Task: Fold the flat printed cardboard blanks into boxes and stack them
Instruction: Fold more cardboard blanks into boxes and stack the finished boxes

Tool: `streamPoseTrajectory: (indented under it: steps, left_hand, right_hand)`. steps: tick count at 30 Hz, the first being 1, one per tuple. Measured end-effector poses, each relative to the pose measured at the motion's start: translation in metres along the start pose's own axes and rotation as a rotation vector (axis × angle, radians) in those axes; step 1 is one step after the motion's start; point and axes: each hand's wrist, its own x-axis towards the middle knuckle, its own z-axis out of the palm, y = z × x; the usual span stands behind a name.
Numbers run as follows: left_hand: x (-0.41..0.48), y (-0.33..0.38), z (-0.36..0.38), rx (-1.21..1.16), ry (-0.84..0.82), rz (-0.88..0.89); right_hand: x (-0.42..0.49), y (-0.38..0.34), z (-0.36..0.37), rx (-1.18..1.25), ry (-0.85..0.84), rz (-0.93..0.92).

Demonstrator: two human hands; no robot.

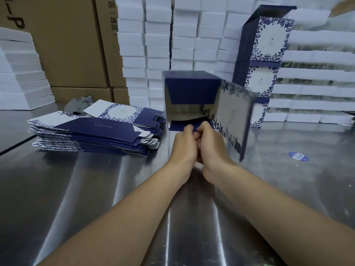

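- Navy-and-white printed card makes up the half-formed box (192,96), which sits on its side mid-bench, nearer the far edge. Its open mouth faces the person, probably so that the inner flaps can be reached and tucked.
- Its floral side panel (234,120) swings out toward the right and is not yet closed. The outlines are blurred, so exact angles cannot be read.
- A navy bottom flap (177,126) lies flat on the bench (96,189) at the near lip of the mouth.
- The left hand (183,143) and right hand (209,143) are pressed knuckle to knuckle, fingers curled. They seem to pinch the near edge of that flap together. The fingertips are hidden, so how firm the grip is cannot be told.
- The box therefore lies just beyond the hands and touches them only at the flap. The bulk of it stands above and behind them, the loose panel to their right.
- I judge the step in hand to be folding this flap up into the mouth. Working with both hands at the centre would keep the crease straight.
- A stack of flat blanks (92,133) waits toward the left far side, within the left hand's reach and well apart from the box.
- Finished boxes (265,60) stand stacked at the far right edge, the top one with its lid flap up. They back against white foam blocks (159,45), out of the folding space.
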Motion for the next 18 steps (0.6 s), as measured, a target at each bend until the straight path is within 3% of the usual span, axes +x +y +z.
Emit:
streamPoseTrajectory:
  steps: [3, 18]
  left_hand:
    - [0.0, 0.0, 0.002, -0.032, 0.01, -0.026]
    - [-0.002, -0.003, 0.004, -0.05, -0.066, -0.011]
  right_hand:
    - [0.002, -0.003, -0.002, 0.073, 0.028, 0.026]
    - [0.013, 0.0, -0.01, -0.027, 0.059, -0.042]
